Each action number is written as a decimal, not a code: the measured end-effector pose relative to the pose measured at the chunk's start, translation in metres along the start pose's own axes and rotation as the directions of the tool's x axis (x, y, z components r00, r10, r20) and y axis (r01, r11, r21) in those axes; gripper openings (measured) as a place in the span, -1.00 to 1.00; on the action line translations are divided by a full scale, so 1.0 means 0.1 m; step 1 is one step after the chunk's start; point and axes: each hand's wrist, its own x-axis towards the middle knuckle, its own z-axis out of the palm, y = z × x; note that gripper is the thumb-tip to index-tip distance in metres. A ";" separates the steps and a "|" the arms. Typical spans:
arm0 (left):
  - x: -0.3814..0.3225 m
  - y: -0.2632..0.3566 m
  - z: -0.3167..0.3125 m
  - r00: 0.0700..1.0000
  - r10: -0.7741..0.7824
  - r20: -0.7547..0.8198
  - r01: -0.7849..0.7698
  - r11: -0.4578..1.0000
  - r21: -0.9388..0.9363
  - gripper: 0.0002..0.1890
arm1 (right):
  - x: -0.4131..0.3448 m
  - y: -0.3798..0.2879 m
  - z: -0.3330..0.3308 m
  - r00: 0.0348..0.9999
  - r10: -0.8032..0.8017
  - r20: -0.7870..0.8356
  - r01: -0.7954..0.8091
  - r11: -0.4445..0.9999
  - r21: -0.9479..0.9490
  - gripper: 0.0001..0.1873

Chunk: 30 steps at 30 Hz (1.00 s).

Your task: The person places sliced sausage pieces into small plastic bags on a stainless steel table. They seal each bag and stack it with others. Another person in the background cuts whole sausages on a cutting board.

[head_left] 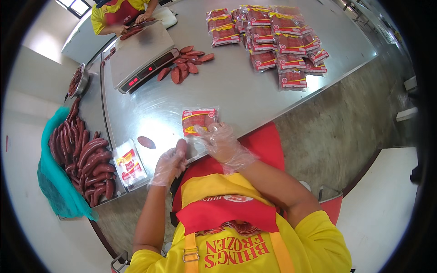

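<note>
Near the table's front edge lies a clear plastic pack (200, 119) with a red and yellow print and sausage slices inside. My right hand (223, 145), in a clear plastic glove, grips the near end of this pack. In my gloved left hand (169, 164) a sausage slice (181, 146) is pinched, just left of the pack's near end. One loose sausage slice (146, 142) lies flat on the steel table to the left. Beside it is a stack of flat printed plastic bags (129, 164) at the table's edge.
Whole sausages (88, 153) are heaped on green netting (51, 184) at left. A digital scale (146, 56) stands ahead, with sliced sausage (184, 66) beside it. Filled packs (280, 41) are piled far right. A metal bowl (81, 82) sits far left. A co-worker (123, 15) handles sausages beyond the scale.
</note>
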 end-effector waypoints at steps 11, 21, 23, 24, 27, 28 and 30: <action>0.27 0.00 0.79 0.935 0.293 0.202 -0.114 0.784 -0.610 -0.66 | 0.00 -0.04 -0.05 0.999 0.021 0.043 -0.027 0.990 0.138 -0.51; 0.56 0.01 1.25 0.992 0.116 -0.053 -0.094 0.380 -0.920 -0.59 | 0.03 -0.02 -0.11 0.983 0.029 0.182 -0.046 0.995 0.088 -0.53; 0.46 -0.10 1.13 0.976 0.216 -0.043 -0.116 0.338 -0.934 -0.62 | 0.03 -0.03 -0.10 0.986 0.047 0.158 -0.067 0.991 0.120 -0.51; 0.41 -0.16 1.03 0.956 0.292 0.005 -0.131 0.443 -0.887 -0.64 | 0.03 -0.04 -0.08 0.988 0.054 0.146 -0.075 0.987 0.139 -0.50; 0.28 -0.32 0.55 0.969 0.248 -0.021 -0.203 0.739 -0.642 -0.66 | 0.04 -0.06 0.01 0.989 0.078 -0.127 -0.057 0.985 0.160 -0.44; 0.30 -0.33 0.31 0.964 0.242 -0.112 -0.266 0.848 -0.458 -0.65 | 0.05 -0.04 0.03 0.988 0.067 -0.138 -0.044 0.986 0.163 -0.42; 0.32 -0.36 -0.15 0.858 0.301 -0.417 -0.316 0.948 0.034 -0.55 | 0.07 0.00 0.08 0.984 0.042 -0.171 -0.013 0.986 0.166 -0.38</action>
